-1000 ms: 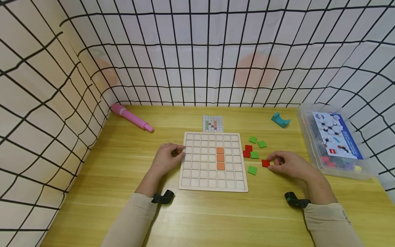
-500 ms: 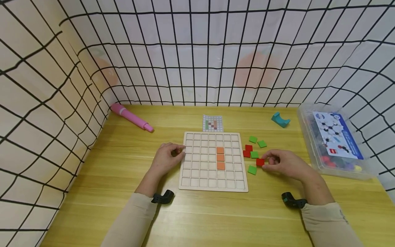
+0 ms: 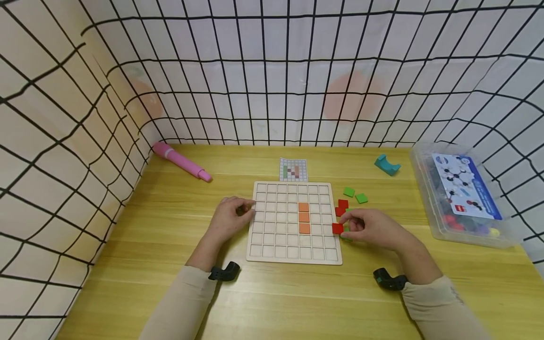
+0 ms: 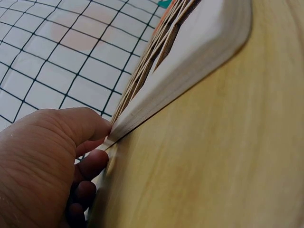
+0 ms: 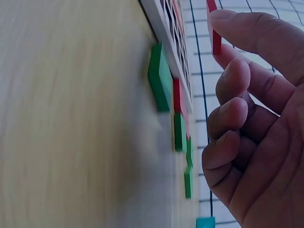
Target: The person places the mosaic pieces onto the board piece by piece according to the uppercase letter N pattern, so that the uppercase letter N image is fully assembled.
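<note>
Red square tile (image 3: 337, 229) is off the table (image 3: 293, 302), over the 3 o'clock edge of the wooden grid board (image 3: 280, 239). Right hand (image 3: 373, 227) pinches it between thumb and finger at its 3 o'clock side. Left hand (image 3: 228, 218) loosely bent, touching the board's 9 o'clock edge, not wrapped round it. Tile should be light, stiff, maybe slick, hard to break; hold by the rim, keep fingertips off the far side. Right hand mostly hides the nearest green tile (image 5: 160, 78). Right wrist view crops the red one at 12 o'clock. Pattern card (image 3: 293, 170) beyond the board: fine detail unreadable.
</note>
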Tool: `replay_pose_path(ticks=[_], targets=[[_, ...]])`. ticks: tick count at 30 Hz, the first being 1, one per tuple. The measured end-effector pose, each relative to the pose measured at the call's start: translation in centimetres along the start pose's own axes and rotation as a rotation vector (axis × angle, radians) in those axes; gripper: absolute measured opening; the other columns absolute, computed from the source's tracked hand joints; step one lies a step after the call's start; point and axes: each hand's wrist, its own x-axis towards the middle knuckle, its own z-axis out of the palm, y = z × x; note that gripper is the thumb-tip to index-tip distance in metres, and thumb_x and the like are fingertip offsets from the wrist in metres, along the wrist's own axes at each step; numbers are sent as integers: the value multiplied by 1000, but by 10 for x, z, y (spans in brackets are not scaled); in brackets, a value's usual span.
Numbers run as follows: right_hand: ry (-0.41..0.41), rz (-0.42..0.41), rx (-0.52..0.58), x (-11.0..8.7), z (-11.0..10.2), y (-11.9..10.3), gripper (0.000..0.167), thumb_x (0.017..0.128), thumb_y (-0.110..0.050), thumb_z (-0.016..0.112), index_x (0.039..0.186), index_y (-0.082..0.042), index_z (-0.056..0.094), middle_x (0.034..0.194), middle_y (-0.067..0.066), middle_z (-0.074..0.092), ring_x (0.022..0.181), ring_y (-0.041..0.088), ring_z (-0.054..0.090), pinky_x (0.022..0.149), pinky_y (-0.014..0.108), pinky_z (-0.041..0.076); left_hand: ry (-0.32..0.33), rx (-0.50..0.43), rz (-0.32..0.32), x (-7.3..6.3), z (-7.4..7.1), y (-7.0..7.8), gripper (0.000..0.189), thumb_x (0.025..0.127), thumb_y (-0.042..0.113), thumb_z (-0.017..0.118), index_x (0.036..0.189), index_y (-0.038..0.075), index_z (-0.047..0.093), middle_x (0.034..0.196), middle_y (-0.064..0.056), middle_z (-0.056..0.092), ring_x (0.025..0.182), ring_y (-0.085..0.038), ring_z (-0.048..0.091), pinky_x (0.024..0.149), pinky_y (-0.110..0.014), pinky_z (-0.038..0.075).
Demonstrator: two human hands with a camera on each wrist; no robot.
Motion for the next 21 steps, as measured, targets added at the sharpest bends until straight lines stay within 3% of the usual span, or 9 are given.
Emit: replay_pose_path(ticks=[12, 21], targets=[[-103, -46, -32, 17, 25, -25, 22, 86, -27, 83, 101, -19, 69, 73, -4, 53, 70, 14, 51, 62, 23, 40, -8, -2, -4, 0, -1, 1, 25, 91, 21, 75, 114, 11, 78, 91, -4, 69, 91, -22, 57, 85, -35, 42], [-116, -91, -108, 23, 40, -36, 18, 86, -27, 82, 98, -23, 69, 71, -8, 53, 68, 10, 51, 62, 23, 40, -7, -6, -9, 0, -1, 1, 25, 92, 22, 74, 115, 12, 78, 91, -3, 69, 92, -21, 56, 84, -35, 42]])
